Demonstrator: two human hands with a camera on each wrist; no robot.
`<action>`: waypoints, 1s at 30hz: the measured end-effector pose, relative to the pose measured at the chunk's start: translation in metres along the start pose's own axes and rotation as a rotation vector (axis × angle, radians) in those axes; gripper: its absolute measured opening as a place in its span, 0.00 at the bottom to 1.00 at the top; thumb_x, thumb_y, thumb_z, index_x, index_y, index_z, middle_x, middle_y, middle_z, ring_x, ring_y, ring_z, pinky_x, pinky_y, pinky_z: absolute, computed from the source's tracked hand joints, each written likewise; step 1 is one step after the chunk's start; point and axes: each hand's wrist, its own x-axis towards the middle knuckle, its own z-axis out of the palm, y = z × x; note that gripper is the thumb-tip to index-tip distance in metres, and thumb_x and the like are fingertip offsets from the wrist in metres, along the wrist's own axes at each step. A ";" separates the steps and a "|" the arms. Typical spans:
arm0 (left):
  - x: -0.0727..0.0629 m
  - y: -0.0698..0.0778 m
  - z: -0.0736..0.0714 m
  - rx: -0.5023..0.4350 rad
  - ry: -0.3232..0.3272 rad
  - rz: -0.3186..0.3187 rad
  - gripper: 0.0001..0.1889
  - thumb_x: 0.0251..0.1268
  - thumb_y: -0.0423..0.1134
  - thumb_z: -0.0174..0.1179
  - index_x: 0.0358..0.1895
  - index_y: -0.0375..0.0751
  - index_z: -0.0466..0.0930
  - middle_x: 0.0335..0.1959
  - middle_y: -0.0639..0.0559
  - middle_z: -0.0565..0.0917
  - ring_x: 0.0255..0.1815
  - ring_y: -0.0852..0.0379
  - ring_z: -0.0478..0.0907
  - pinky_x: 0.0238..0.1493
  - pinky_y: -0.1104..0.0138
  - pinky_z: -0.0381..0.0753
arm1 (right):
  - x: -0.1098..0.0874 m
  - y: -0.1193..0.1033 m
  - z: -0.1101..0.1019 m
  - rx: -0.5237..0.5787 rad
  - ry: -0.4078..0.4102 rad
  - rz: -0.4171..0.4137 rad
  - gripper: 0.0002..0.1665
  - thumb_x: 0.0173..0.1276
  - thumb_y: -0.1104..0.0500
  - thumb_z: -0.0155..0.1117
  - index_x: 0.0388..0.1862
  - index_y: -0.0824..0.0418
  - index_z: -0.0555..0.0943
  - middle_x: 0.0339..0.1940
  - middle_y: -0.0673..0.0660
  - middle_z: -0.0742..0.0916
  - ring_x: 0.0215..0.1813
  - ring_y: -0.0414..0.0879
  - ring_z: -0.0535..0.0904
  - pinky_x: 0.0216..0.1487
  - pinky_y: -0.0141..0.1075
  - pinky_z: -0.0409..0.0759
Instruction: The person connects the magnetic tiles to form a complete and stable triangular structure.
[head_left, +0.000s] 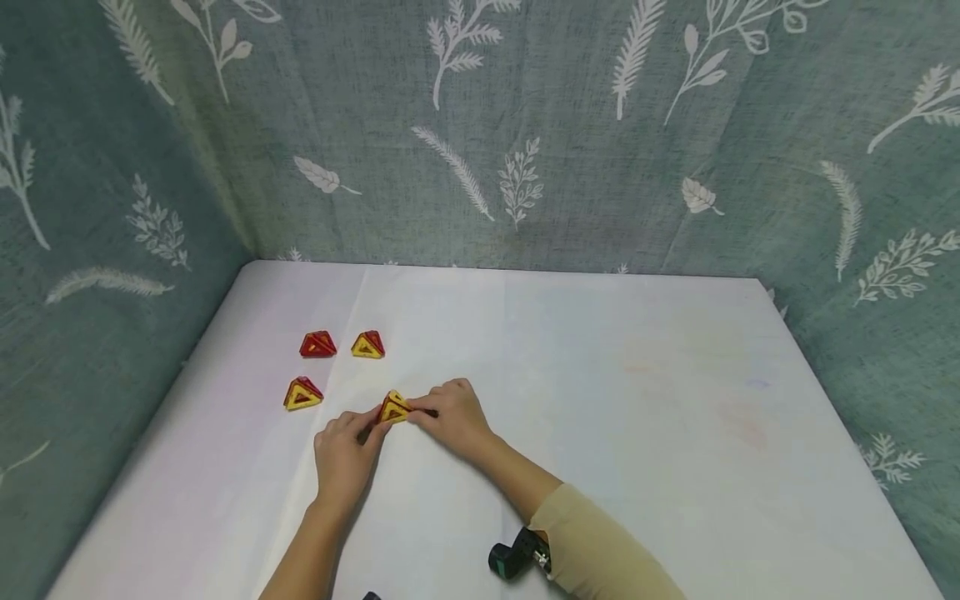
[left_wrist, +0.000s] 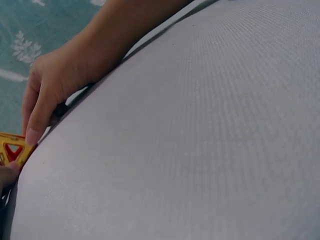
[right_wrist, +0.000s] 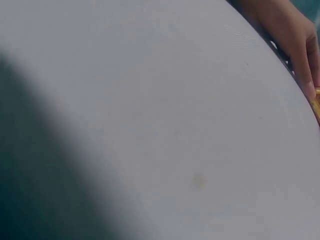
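Note:
Between both hands, a small yellow and red pyramid of triangular magnetic tiles (head_left: 393,407) stands on the white table (head_left: 637,400). My left hand (head_left: 345,457) pinches its left side with thumb and fingers. From the other side my right hand (head_left: 456,419) pinches its right edge. The left wrist view catches a yellow tile with a triangular opening (left_wrist: 13,148) at the left edge, where fingers cover part of it. In the right wrist view only a sliver of the pyramid (right_wrist: 317,103) shows at the right border.
Left of the hands sit a red pyramid (head_left: 318,344), a yellow and red pyramid (head_left: 368,344), and another yellow and red one (head_left: 303,393) nearer me. A black device (head_left: 512,559) is by the right sleeve (head_left: 600,542). Green leaf-patterned cloth (head_left: 570,225) lines the table's back and sides.

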 end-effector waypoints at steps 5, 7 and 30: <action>0.001 -0.004 -0.004 -0.009 0.022 -0.006 0.18 0.57 0.39 0.66 0.50 0.36 0.82 0.34 0.45 0.82 0.38 0.47 0.74 0.42 0.56 0.59 | 0.005 -0.008 0.001 -0.007 -0.016 0.016 0.14 0.59 0.46 0.67 0.42 0.48 0.88 0.25 0.45 0.87 0.31 0.38 0.79 0.47 0.36 0.71; 0.002 -0.004 -0.006 -0.012 0.031 -0.011 0.18 0.58 0.39 0.66 0.51 0.36 0.82 0.34 0.45 0.82 0.38 0.46 0.74 0.42 0.56 0.59 | 0.007 -0.011 0.001 -0.008 -0.025 0.024 0.14 0.60 0.46 0.67 0.43 0.49 0.87 0.26 0.45 0.87 0.31 0.39 0.80 0.48 0.36 0.71; 0.014 -0.032 -0.034 -0.009 -0.054 -0.092 0.17 0.64 0.42 0.60 0.52 0.35 0.81 0.42 0.40 0.83 0.45 0.43 0.76 0.49 0.48 0.72 | 0.020 -0.035 0.018 -0.031 -0.089 0.064 0.13 0.61 0.44 0.65 0.41 0.44 0.87 0.30 0.40 0.88 0.34 0.33 0.80 0.48 0.30 0.68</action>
